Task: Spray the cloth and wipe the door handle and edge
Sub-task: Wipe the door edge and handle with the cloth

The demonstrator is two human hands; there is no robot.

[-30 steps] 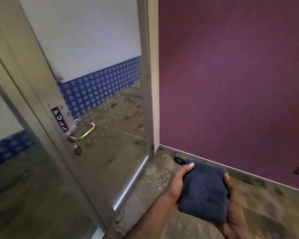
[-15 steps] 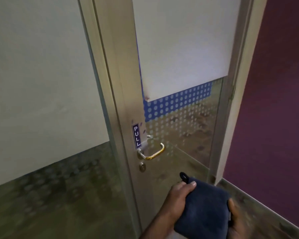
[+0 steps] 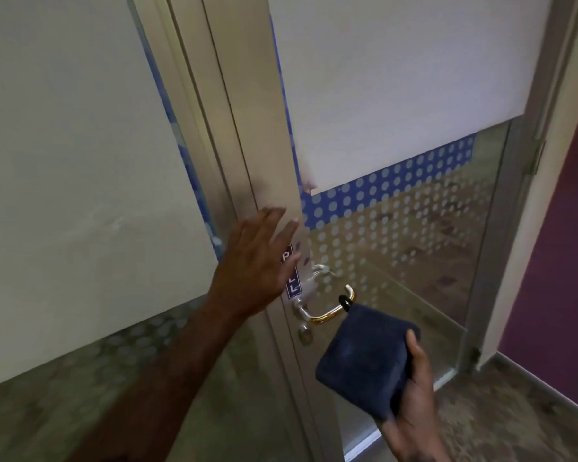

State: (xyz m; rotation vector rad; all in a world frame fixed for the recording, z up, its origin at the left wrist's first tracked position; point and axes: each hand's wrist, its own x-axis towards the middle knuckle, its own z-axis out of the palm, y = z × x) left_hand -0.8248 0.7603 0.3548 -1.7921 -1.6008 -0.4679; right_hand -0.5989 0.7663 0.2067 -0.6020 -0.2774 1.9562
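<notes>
A folded dark blue cloth [image 3: 364, 361] with a black loop at its top corner rests in my right hand [image 3: 414, 415], just below and right of the door handle [image 3: 327, 306]. The handle is a brass and silver lever on the metal door edge [image 3: 261, 128]. My left hand [image 3: 257, 261] is raised with fingers spread flat against the door edge, partly covering the PULL sticker [image 3: 293, 288]. No spray bottle is in view.
The glass door [image 3: 414, 95] has frosted film above, a blue dotted band and clear glass below. A fixed glass panel [image 3: 80, 161] stands at the left. The purple wall [image 3: 554, 261] and hinge-side frame are at the right. A keyhole [image 3: 304, 335] sits under the handle.
My left hand let go of the cloth and rose to the door edge above the handle. The cloth stays in my right hand alone. The view came closer to the door.
</notes>
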